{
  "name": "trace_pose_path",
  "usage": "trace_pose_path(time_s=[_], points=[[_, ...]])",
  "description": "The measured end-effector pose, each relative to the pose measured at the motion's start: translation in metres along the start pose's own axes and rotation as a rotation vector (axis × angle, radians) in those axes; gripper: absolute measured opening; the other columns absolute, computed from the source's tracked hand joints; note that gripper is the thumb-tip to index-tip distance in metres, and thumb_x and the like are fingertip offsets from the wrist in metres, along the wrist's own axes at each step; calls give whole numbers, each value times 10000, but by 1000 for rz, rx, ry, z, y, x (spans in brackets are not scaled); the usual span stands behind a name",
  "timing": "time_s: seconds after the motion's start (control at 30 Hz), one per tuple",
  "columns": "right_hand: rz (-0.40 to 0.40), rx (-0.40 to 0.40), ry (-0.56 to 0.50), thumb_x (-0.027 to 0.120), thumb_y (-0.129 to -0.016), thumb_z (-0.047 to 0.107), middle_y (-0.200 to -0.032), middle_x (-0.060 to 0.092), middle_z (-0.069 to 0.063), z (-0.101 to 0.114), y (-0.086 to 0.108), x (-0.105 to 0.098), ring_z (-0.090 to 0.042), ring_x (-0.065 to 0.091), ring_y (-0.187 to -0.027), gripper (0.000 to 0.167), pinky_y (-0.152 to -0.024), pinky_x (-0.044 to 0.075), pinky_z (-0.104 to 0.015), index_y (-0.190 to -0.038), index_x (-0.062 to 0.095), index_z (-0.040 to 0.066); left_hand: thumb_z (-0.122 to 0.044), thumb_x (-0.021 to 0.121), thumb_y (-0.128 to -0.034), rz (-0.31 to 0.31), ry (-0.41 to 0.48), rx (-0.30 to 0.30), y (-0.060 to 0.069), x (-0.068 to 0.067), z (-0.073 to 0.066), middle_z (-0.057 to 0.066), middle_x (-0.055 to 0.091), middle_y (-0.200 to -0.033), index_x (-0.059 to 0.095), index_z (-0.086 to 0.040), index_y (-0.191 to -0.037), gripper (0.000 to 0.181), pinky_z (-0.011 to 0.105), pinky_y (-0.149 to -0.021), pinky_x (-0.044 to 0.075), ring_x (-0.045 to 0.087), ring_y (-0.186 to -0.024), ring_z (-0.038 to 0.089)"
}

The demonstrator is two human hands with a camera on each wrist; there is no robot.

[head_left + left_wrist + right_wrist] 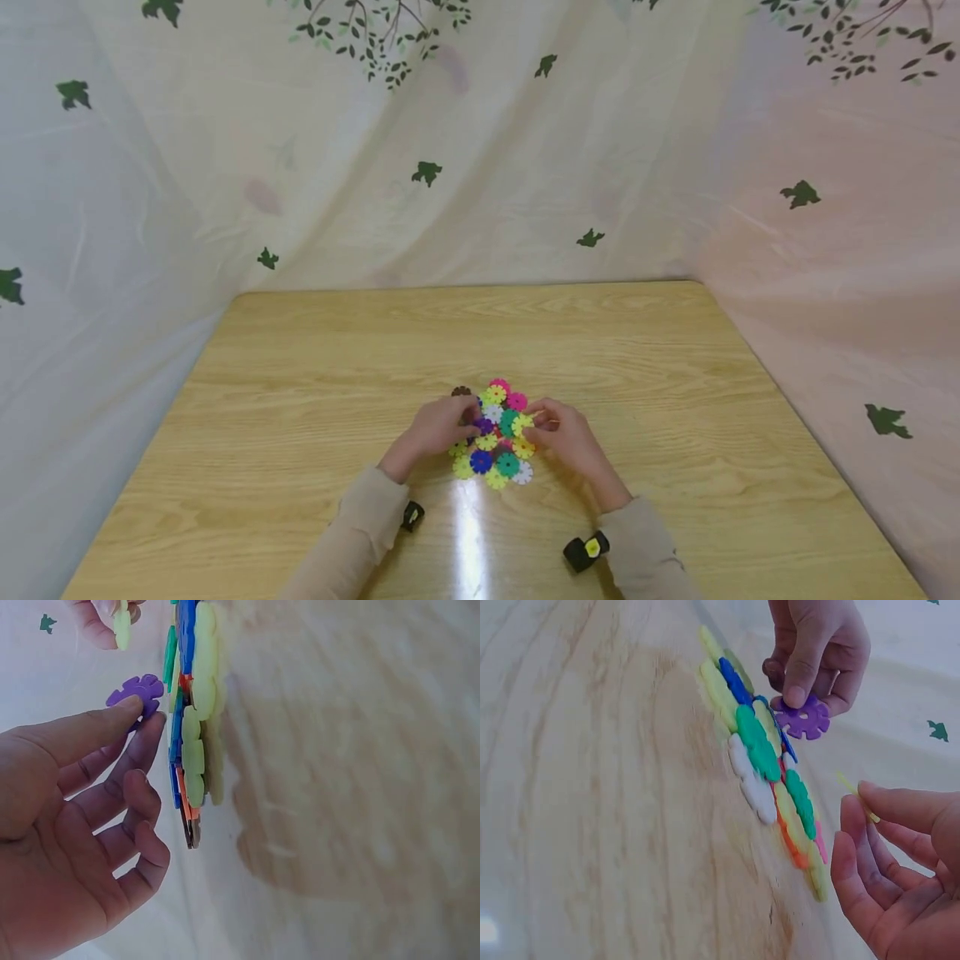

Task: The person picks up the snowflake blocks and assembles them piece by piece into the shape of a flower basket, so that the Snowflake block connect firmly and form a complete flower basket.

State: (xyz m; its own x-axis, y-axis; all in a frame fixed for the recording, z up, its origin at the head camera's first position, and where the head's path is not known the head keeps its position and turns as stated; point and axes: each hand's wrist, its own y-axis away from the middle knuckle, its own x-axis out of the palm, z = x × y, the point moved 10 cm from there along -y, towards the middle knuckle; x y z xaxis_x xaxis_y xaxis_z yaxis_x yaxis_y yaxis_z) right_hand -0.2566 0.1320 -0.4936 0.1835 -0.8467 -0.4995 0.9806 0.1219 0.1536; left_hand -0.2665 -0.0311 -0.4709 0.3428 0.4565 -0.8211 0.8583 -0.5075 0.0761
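A purple flower-shaped disc (139,694) is pinched between thumb and forefinger of my left hand (90,787); the right wrist view shows the same purple disc (804,718) in the left hand (821,645). My right hand (900,862) pinches a thin yellow disc (857,796), seen edge-on there and in the head view as a yellow disc (522,426). Both discs are held above a flat pile of notched discs in many colours, with a blue disc (481,461), a green disc (507,464) and a white disc (522,472) at its near side. The discs held do not touch each other.
The pile lies on a wooden table (315,358). Wrist straps with small black devices show by both sleeves, one at the left (412,516) and one at the right (585,552). A pale curtain (487,167) with leaf prints hangs behind the table and along its sides.
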Motion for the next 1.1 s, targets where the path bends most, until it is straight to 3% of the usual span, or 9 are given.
trace_pose_path(time_s=[0.2, 0.43, 0.7, 0.87, 1.1], points=[[-7, 1, -102, 673, -898, 92, -888, 699, -114, 5, 1, 2, -147, 669, -760, 187, -686, 586, -272, -1065, 656, 8, -181, 688, -889, -13, 19, 23, 2, -1, -7, -5, 680, -858, 658, -130, -902, 60, 284, -688, 515, 602, -766, 117], [51, 7, -177, 620, -936, 86, -854, 693, -138, 14, 5, 8, -100, 639, -706, 194, -677, 601, -268, -1045, 645, -72, -216, 677, -903, -58, -69, 70, 6, -3, -18, -23, 712, -890, 703, -150, -924, 74, 255, -685, 525, 629, -771, 99], [60, 16, -205, 616, -930, 53, -839, 693, -133, 15, 7, 13, -115, 662, -697, 168, -667, 610, -278, -1010, 645, -92, -223, 693, -890, -146, -138, 143, 11, -10, -31, -50, 707, -866, 734, -177, -893, 62, 229, -692, 531, 640, -777, 92], [60, 4, -228, 610, -929, 28, -828, 700, -143, 15, 10, 16, -116, 669, -691, 171, -657, 614, -283, -1009, 641, -120, -185, 710, -872, -245, -189, 227, 20, -18, -44, -52, 687, -828, 742, -167, -851, 42, 213, -691, 530, 620, -765, 103], [47, -33, -284, 619, -914, -2, -825, 707, -175, 26, 15, 15, -86, 666, -668, 173, -648, 611, -253, -992, 635, -156, -123, 743, -835, -391, -267, 391, 34, -25, -63, -28, 661, -781, 722, -124, -791, 49, 179, -659, 530, 595, -728, 108]])
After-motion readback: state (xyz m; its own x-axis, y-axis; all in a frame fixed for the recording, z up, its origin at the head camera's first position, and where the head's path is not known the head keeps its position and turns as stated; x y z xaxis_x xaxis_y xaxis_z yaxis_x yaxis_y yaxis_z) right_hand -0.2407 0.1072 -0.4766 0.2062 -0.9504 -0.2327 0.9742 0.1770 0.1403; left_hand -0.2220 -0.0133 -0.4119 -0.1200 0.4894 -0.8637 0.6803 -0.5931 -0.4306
